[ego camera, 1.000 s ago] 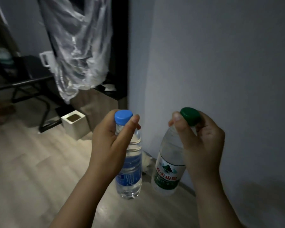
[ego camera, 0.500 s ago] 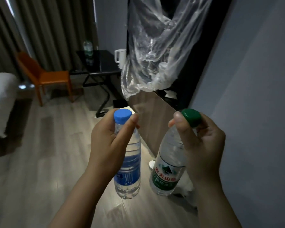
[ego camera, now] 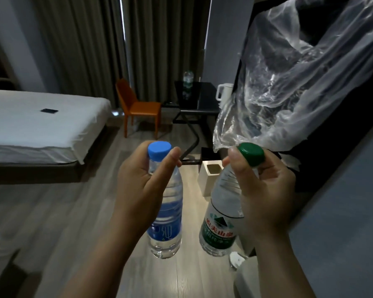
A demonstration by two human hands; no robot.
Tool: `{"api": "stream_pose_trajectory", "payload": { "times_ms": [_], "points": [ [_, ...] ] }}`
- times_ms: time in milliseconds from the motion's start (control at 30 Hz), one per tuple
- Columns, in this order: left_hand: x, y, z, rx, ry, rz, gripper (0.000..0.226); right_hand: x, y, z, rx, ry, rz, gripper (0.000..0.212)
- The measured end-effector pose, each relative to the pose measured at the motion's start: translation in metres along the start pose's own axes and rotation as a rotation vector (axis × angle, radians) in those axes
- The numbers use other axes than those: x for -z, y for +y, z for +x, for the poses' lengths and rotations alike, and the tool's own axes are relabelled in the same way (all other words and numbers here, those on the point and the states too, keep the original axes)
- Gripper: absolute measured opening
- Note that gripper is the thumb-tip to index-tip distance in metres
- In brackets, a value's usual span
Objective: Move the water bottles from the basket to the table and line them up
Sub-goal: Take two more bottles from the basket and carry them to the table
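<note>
While both bottles hang over the floor, my left hand [ego camera: 138, 183] fingers curl round the blue-cap bottle [ego camera: 167, 224] at its neck, and my right hand [ego camera: 265, 190] grips the green-cap bottle [ego camera: 219, 224] the same way. 1 far bottle [ego camera: 187, 78] stands on the dark worktop [ego camera: 205, 100] ahead. These 2 aren't placed yet, no line formed; basket not in view.
</note>
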State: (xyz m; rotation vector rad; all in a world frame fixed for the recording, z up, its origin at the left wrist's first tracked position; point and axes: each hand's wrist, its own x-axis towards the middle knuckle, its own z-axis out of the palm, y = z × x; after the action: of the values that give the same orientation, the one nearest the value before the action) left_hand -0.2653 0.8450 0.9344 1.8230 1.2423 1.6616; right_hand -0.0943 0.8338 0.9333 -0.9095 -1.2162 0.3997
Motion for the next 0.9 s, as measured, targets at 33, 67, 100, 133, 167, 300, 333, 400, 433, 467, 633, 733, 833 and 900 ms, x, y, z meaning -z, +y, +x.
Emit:
{"api": "stream_pose_trajectory", "payload": {
  "times_ms": [33, 67, 100, 133, 167, 300, 333, 400, 433, 467, 633, 733, 833, 900],
  "points": [
    [-0.002, -0.003, 0.004, 0.005, 0.004, 0.014, 0.031, -0.001, 0.006, 0.005, -0.008, -0.017, 0.008, 0.025],
    [-0.005, -0.006, 0.009, 0.009, 0.011, 0.027, 0.030, -0.003, 0.012, 0.011, -0.018, -0.029, 0.022, 0.025],
    [-0.007, -0.010, 0.014, 0.011, 0.021, 0.036, 0.030, -0.006, 0.018, 0.016, -0.031, -0.037, 0.037, 0.025],
    [-0.009, -0.014, 0.020, 0.014, 0.031, 0.043, 0.030, -0.009, 0.024, 0.022, -0.043, -0.043, 0.050, 0.026],
    [-0.012, -0.018, 0.025, 0.018, 0.040, 0.048, 0.031, -0.012, 0.030, 0.028, -0.053, -0.048, 0.054, 0.027],
    [-0.020, -0.043, 0.052, 0.052, 0.054, 0.069, 0.030, -0.029, 0.056, 0.053, -0.068, -0.055, 0.040, 0.031],
    [-0.021, -0.051, 0.060, 0.059, 0.057, 0.072, 0.032, -0.035, 0.063, 0.059, -0.072, -0.059, 0.038, 0.031],
    [-0.022, -0.067, 0.078, 0.065, 0.066, 0.076, 0.036, -0.050, 0.078, 0.073, -0.069, -0.070, 0.036, 0.031],
    [-0.022, -0.075, 0.088, 0.066, 0.070, 0.074, 0.037, -0.059, 0.085, 0.081, -0.068, -0.075, 0.034, 0.031],
    [-0.022, -0.085, 0.100, 0.064, 0.071, 0.069, 0.037, -0.069, 0.093, 0.090, -0.068, -0.078, 0.031, 0.031],
    [-0.015, -0.132, 0.164, 0.072, 0.083, 0.052, 0.035, -0.123, 0.128, 0.134, -0.063, -0.098, -0.015, 0.029],
    [-0.009, -0.162, 0.206, 0.082, 0.072, 0.044, 0.039, -0.158, 0.148, 0.161, -0.052, -0.094, -0.020, 0.029],
    [-0.007, -0.190, 0.243, 0.075, 0.052, 0.041, 0.043, -0.193, 0.169, 0.185, -0.036, -0.095, -0.010, 0.028],
    [-0.007, -0.208, 0.265, 0.081, 0.047, 0.037, 0.042, -0.210, 0.184, 0.201, -0.053, -0.092, 0.005, 0.028]
  ]
}}
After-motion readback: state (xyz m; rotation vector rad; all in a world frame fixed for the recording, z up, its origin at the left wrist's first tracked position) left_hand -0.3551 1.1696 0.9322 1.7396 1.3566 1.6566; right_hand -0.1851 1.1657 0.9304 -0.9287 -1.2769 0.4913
